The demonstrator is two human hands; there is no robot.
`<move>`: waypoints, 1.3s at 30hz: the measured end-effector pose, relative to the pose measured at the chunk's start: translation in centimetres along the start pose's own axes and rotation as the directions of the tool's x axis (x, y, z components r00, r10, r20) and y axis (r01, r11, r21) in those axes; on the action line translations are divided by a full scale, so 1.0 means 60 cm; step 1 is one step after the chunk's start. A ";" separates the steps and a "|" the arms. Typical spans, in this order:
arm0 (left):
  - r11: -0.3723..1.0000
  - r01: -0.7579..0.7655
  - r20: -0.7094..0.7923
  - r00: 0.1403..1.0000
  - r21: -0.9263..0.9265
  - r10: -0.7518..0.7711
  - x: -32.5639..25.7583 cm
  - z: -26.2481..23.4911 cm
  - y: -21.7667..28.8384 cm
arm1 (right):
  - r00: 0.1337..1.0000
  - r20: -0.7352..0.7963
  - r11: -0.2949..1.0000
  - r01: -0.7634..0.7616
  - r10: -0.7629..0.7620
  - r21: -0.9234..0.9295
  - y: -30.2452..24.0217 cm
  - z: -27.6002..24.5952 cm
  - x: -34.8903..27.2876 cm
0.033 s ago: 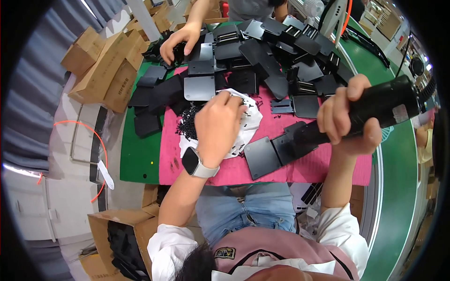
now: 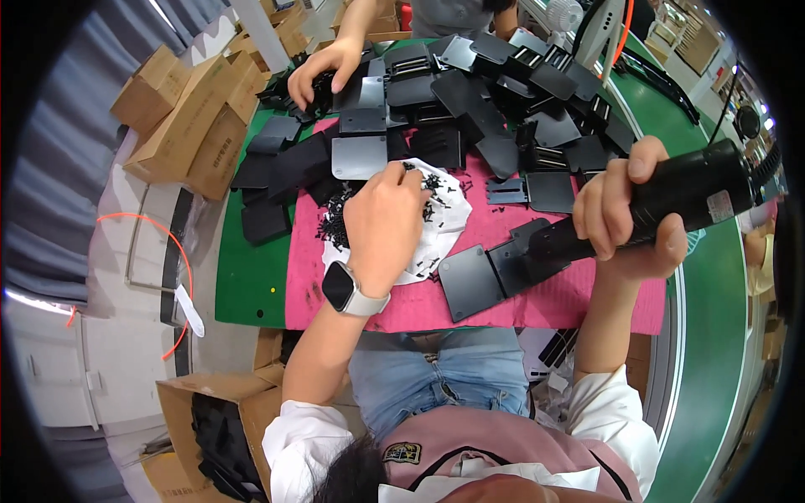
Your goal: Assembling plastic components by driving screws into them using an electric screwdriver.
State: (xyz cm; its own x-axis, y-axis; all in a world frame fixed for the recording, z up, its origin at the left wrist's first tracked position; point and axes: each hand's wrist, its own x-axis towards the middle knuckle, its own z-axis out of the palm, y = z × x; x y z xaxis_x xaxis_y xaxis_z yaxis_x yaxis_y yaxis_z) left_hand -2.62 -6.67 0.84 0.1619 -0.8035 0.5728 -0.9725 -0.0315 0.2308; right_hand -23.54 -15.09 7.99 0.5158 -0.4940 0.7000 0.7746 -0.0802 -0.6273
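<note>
Nearest to me, my left hand (image 2: 384,220), with a watch (image 2: 342,287) on the wrist, is bent down with the fingers gathered narrow over the screws (image 2: 432,194). I cannot tell if one is already pinched. The screws are small, black and loose, spread on a white crumpled sheet (image 2: 443,236) that lies on the pink mat (image 2: 537,306). They are directly under and just ahead of the fingertips, so this hand is the nearer one. To the right, my right hand (image 2: 625,214) is wrapped firmly around the driver (image 2: 671,194), a thick matte black tool. Its long axis goes from upper right down to lower left, with the tip on the bracket (image 2: 490,272), a flat dark metal plate. Farther off is a pile of plates (image 2: 503,92), and another person's hand (image 2: 323,71) reaches into it.
</note>
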 end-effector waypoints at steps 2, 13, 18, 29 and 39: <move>0.993 0.053 0.127 0.990 0.104 -0.066 -0.014 0.011 -0.024 | 0.999 -0.010 0.998 -0.035 0.034 -0.057 0.004 0.003 0.000; 0.992 0.125 -0.040 0.991 -0.019 -0.126 -0.011 0.012 -0.017 | 0.999 -0.039 0.996 0.010 -0.013 -0.087 0.012 -0.005 -0.008; 0.686 0.315 0.212 0.949 -0.656 -0.233 -0.007 0.010 -0.001 | 0.987 -0.070 0.989 0.144 -0.145 -0.010 0.013 0.005 -0.004; -0.127 0.506 0.493 0.861 -0.853 0.125 -0.017 -0.008 0.021 | 0.970 -0.053 0.964 0.240 -0.236 0.116 0.018 0.006 -0.006; -0.123 0.520 0.501 0.852 -0.846 0.155 -0.022 0.003 0.021 | 0.974 -0.084 0.975 0.216 -0.211 0.050 0.026 0.016 -0.017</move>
State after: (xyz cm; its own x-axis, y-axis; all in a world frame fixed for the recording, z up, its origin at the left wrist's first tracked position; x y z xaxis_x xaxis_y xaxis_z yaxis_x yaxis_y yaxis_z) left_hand -4.09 -5.75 0.26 -0.0962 -0.9869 0.1296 0.3455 0.0890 0.9342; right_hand -22.51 -13.88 6.64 0.3082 -0.5364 0.7856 0.8850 -0.1414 -0.4437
